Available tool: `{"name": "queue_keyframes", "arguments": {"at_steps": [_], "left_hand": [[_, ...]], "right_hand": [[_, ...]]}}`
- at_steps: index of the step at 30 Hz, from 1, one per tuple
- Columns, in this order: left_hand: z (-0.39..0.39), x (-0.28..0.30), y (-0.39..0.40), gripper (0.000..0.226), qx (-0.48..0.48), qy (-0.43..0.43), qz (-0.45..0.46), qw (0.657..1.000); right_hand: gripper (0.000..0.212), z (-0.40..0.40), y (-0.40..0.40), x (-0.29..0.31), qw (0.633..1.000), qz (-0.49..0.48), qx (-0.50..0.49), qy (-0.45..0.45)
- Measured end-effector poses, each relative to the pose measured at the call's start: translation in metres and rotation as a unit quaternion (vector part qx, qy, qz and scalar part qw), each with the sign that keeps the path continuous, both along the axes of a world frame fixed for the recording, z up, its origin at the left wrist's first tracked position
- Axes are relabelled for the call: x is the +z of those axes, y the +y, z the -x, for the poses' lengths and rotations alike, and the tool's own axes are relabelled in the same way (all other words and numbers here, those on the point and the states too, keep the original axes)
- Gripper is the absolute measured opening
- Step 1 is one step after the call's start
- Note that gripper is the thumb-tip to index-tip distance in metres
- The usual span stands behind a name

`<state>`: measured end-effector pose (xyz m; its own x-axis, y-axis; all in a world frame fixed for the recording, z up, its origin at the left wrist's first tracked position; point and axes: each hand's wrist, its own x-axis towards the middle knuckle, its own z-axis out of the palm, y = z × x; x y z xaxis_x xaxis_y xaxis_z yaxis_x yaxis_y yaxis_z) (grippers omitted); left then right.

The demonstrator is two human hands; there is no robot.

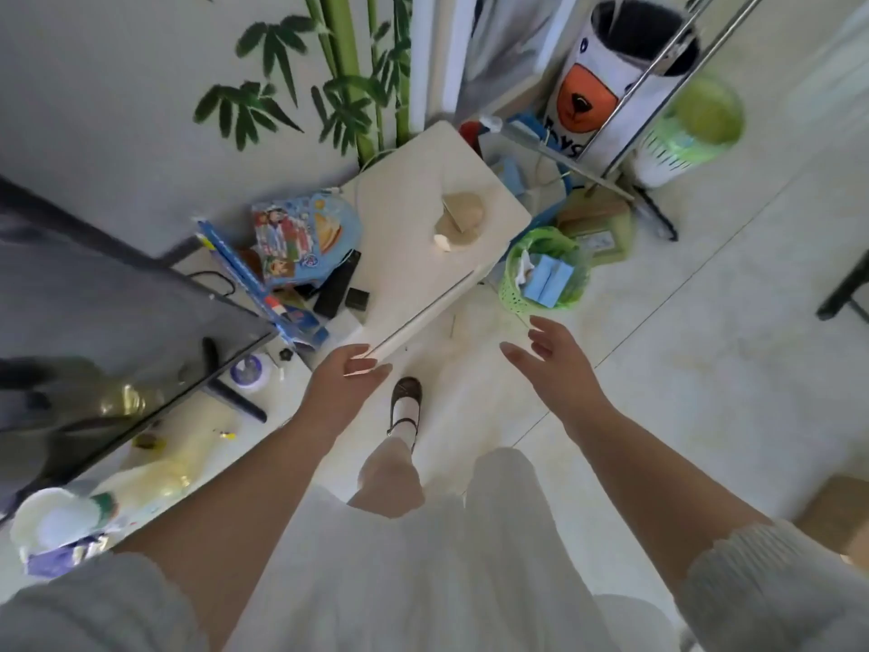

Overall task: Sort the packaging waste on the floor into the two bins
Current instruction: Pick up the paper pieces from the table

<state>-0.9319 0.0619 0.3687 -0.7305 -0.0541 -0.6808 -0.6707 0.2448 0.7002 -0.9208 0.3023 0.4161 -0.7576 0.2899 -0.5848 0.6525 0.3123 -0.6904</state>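
Head view, looking down past my white skirt. My left hand (345,376) reaches forward with its fingers loosely curled, the fingertips (362,367) at the near corner of a large flat white board (423,218) that lies tilted ahead of it; whether they grip the edge or only touch it I cannot tell. My right hand (557,357) is held out in the air with fingers spread and palm turned inward, holding nothing.

Just ahead of my right hand stands a small green perforated plastic bin (517,294) lined with a green bag; light blue rectangular cartons (548,282) sit inside it. Farther ahead and to the right of that hand, well apart, stands a second, larger bin of white and light green slatted plastic (658,152), its inside blurred. Beside it is a tall white cylindrical fabric basket printed with an orange bear face (588,101), behind slanting metal rack bars (658,63).

On the white board, ahead of both hands, rests a crumpled brown paper piece (463,218). Ahead of my left hand and to its left, a colourful cartoon-printed blue package (305,240) and a long blue box (244,270) lie against the board's far side. Between my hands, below them, my dark brown strapped shoe (406,392) stands on the pale tiled floor (705,345).
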Motion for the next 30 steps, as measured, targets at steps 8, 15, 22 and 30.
{"name": "queue_keyframes", "arguments": {"at_steps": [8, 15, 22, 30], "left_hand": [[0.151, -0.040, 0.069, 0.037, 0.032, -0.027, 0.007, 0.999], [0.233, -0.109, 0.119, 0.044, 0.223, -0.069, -0.032, 0.972], [0.259, -0.211, 0.166, 0.068, 0.242, -0.096, 0.041, 0.965], [0.272, -0.277, 0.187, 0.079, 0.307, -0.119, -0.006, 0.944]], "right_hand": [[0.062, 0.141, 0.070, -0.051, 0.997, -0.013, 0.059, -0.038], [0.063, 0.282, 0.103, -0.142, 0.971, -0.012, 0.234, -0.039], [0.061, 0.360, 0.102, -0.242, 0.862, -0.137, 0.487, -0.013], [0.077, 0.406, 0.092, -0.315, 0.781, -0.195, 0.593, 0.029]]}}
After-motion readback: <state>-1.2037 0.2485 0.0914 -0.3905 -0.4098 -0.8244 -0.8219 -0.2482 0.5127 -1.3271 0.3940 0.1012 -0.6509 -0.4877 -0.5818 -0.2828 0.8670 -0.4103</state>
